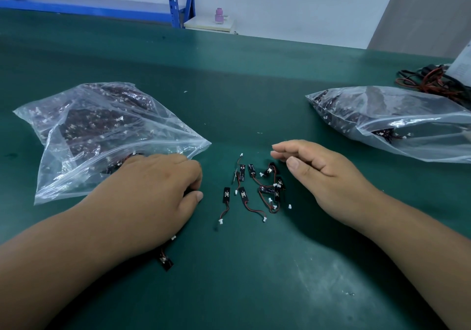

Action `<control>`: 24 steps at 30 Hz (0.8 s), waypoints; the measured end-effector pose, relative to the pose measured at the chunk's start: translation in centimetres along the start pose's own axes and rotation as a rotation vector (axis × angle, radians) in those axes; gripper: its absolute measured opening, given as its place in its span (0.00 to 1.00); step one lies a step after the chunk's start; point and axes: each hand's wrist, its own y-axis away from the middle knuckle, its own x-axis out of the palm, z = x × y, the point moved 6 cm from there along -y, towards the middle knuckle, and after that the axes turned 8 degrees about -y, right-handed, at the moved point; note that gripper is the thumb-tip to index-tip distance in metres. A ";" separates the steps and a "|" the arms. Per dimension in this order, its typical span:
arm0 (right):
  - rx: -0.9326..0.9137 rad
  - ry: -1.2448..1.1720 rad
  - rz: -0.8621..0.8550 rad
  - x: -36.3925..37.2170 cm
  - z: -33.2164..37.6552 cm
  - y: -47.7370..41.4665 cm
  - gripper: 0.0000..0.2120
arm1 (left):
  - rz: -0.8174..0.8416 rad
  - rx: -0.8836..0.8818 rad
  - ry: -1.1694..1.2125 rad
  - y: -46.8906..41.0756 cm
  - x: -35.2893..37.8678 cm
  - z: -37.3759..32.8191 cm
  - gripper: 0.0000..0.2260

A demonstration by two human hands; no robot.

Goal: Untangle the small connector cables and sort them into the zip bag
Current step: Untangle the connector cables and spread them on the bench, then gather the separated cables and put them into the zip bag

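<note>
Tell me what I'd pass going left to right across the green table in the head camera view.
Left zip bag of cables → left hand → loose connector cables → right hand → right zip bag of cables.

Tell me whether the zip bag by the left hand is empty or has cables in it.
Not empty: the zip bag bulges with a dark mass of cables, white plugs showing through its clear plastic.
</note>
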 end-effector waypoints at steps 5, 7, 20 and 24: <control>0.048 0.201 0.176 2.0 1.3 0.4 0.37 | 0.000 -0.006 0.003 -0.1 0.1 0.1 0.08; 0.067 0.408 0.258 4.4 2.0 0.6 0.48 | -0.007 -0.005 -0.006 0.0 0.1 0.1 0.08; -0.084 0.700 0.074 7.2 3.4 -2.4 0.08 | 0.007 0.002 -0.017 -0.1 0.1 0.0 0.07; -0.030 0.845 0.076 4.5 2.6 -2.3 0.12 | 0.008 0.006 -0.002 0.0 -0.1 -0.1 0.07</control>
